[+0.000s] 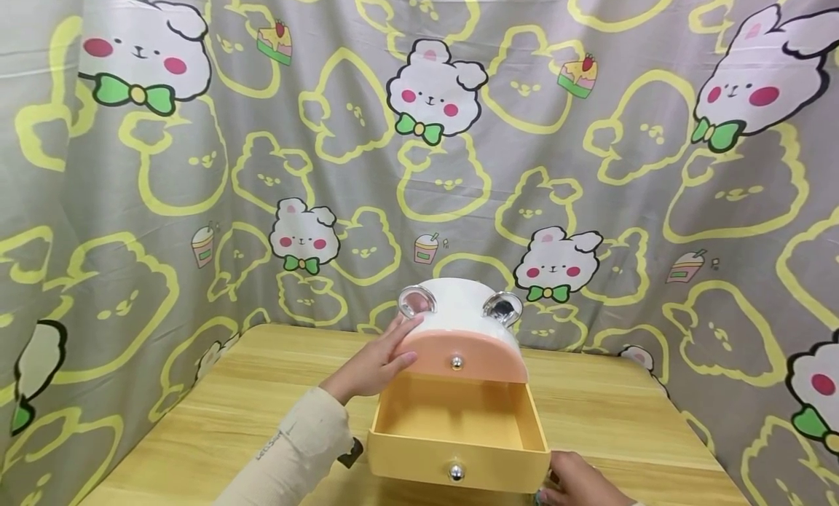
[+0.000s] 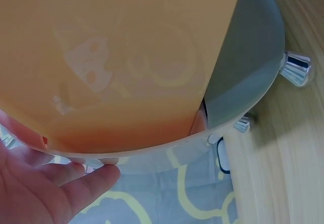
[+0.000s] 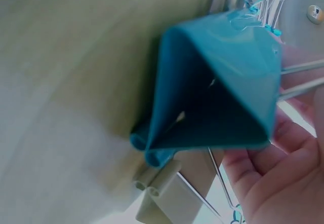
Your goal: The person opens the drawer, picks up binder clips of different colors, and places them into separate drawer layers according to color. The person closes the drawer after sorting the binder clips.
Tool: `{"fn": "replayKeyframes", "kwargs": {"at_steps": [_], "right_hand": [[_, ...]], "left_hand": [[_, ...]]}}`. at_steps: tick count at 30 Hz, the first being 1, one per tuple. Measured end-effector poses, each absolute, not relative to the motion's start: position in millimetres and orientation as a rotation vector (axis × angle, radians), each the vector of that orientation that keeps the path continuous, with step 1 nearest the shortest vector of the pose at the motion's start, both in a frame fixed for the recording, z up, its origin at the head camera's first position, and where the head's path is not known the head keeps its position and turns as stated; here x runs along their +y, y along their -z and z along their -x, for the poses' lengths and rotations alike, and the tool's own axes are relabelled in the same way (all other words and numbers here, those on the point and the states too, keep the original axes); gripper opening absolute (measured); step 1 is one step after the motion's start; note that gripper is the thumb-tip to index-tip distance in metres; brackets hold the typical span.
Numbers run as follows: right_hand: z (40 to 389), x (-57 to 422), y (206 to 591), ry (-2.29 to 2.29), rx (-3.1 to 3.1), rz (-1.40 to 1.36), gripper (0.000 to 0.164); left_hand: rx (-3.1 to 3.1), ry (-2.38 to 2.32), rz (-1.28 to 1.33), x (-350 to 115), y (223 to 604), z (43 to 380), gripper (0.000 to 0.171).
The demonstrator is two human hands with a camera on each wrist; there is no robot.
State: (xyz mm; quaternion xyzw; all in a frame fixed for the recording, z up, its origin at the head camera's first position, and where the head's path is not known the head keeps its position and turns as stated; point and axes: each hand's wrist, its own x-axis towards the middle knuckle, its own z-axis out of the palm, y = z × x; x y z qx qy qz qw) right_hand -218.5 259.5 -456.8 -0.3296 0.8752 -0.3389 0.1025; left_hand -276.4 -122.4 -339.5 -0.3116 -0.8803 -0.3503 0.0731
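Observation:
A small desktop drawer box with a white rounded top [image 1: 459, 302] stands on the table. Its pink upper drawer [image 1: 426, 353] is pushed in; the yellow lower drawer [image 1: 459, 459] is pulled out, with nothing seen inside. My left hand [image 1: 370, 364] rests on the box's upper left, fingers over the white shell and thumb by the pink front. Low at the yellow drawer's right corner is my right hand [image 1: 580, 480], partly cut off by the frame. In the right wrist view its curled fingers hold a blue binder clip [image 3: 235, 57] by the wire-handle side.
Beside the blue clip in the right wrist view is a pale binder clip [image 3: 164, 178], with more wire handles [image 3: 278, 1] at the top right. Silvery round ears [image 1: 502, 308] stick up from the box. A patterned curtain [image 1: 432, 178] hangs behind the wooden table [image 1: 249, 389].

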Motion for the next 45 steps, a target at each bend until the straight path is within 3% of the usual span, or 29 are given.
{"fn": "replayKeyframes", "kwargs": {"at_steps": [17, 27, 35, 45], "right_hand": [[216.8, 260.5, 454.9, 1.008, 2.707, 1.041, 0.014], [218.0, 262.0, 454.9, 0.984, 2.661, 0.874, 0.033], [216.9, 256.4, 458.5, 1.017, 2.544, 0.949, 0.051], [217.4, 258.3, 454.1, 1.012, 2.515, 0.908, 0.049]], "left_hand": [[-2.636, 1.059, 0.947, -122.8, 339.7, 275.4, 0.058], [-2.621, 1.069, 0.951, -123.9, 340.8, 276.0, 0.059], [-2.636, 1.081, 0.942, -124.9, 340.6, 276.3, 0.059], [-2.636, 1.076, 0.953, -122.6, 339.8, 278.5, 0.059]]}}
